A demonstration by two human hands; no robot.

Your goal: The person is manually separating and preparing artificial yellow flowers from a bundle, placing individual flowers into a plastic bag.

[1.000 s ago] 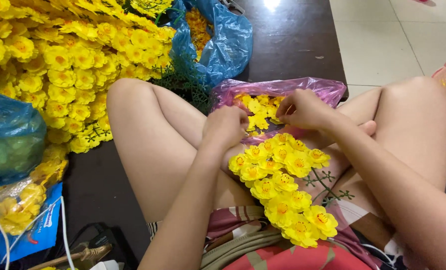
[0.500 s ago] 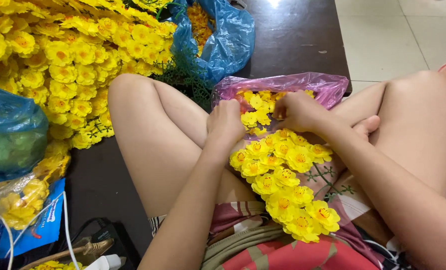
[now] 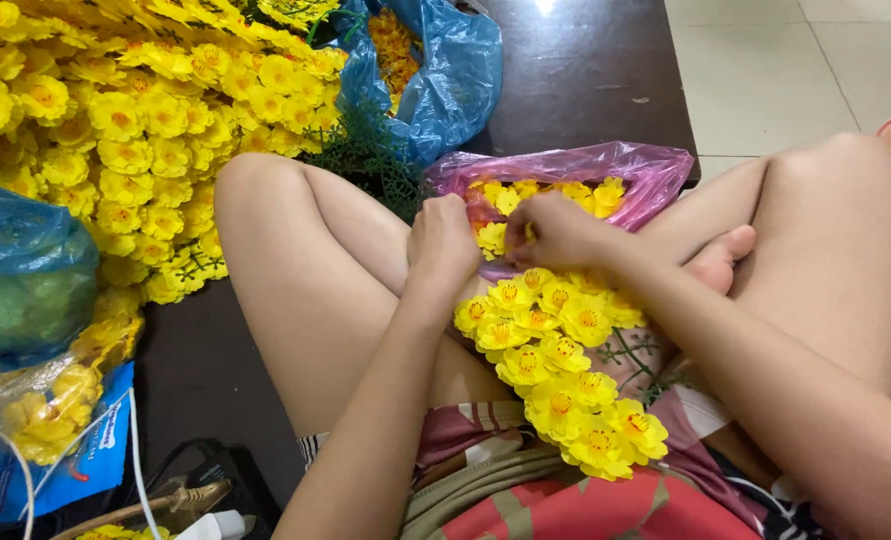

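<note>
While you sit cross-legged on the dark floor (image 3: 585, 80), the scene runs like this from left to right:

Far left: a blue bag (image 3: 25, 270) with green material inside lies at the floor's left edge, with a clear bag of yellow blooms (image 3: 50, 410) just below it.
Upper left: a big heap of finished yellow flower sprays (image 3: 135, 110) fills the top-left corner of the floor, touching your left knee.
Top middle: a second blue bag (image 3: 455, 70) of orange-yellow petals stands open behind the heap.
Left hand: your left hand (image 3: 443, 240) is curled, fingertips pinched at the mouth of the pink bag; what they grip is hidden.
Pink bag: a pink plastic bag (image 3: 605, 165) of loose yellow flowers (image 3: 510, 200) rests between your knees.
Right hand: your right hand (image 3: 555, 232) is closed, fingers pinching a yellow flower (image 3: 492, 238) just beside the left hand.
Lap: a sprig of yellow flowers (image 3: 555, 360) lies across your lap, reaching from the hands down to your shorts (image 3: 575, 505).
</note>
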